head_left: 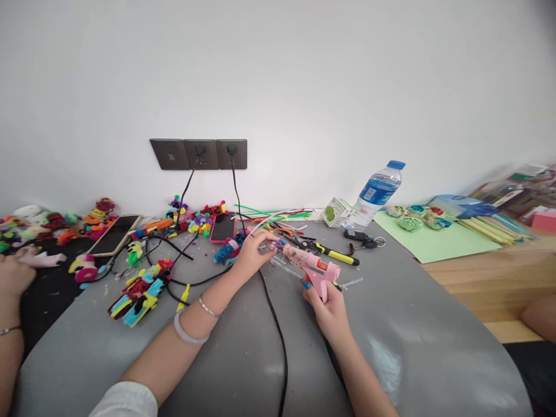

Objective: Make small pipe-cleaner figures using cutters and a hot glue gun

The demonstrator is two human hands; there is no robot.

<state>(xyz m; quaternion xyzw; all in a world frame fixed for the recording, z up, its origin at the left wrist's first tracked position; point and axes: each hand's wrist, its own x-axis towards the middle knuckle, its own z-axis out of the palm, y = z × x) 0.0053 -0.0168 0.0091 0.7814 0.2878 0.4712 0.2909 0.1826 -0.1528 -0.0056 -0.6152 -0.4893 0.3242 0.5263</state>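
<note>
My right hand (332,313) is wrapped round the handle of a pink hot glue gun (299,256), whose nozzle points left. At the nozzle's tip, my left hand (255,250) pinches a small purplish piece (277,245); its kind is too small to make out, and the fingers partly hide it. Just behind the gun lie pliers with yellow-and-black handles (339,255). Clear glue sticks (286,266) rest on the grey table below the barrel. A blue fuzzy pipe-cleaner piece (226,251) lies left of my left hand.
Black cables (274,324) run over the table from the wall sockets (198,154). Pipe-cleaner figures (141,292) and phones (115,234) lie to the left, near another person's hand (15,275). At the right stand a water bottle (377,194), keys (365,238) and green paper (428,246) with paper flowers.
</note>
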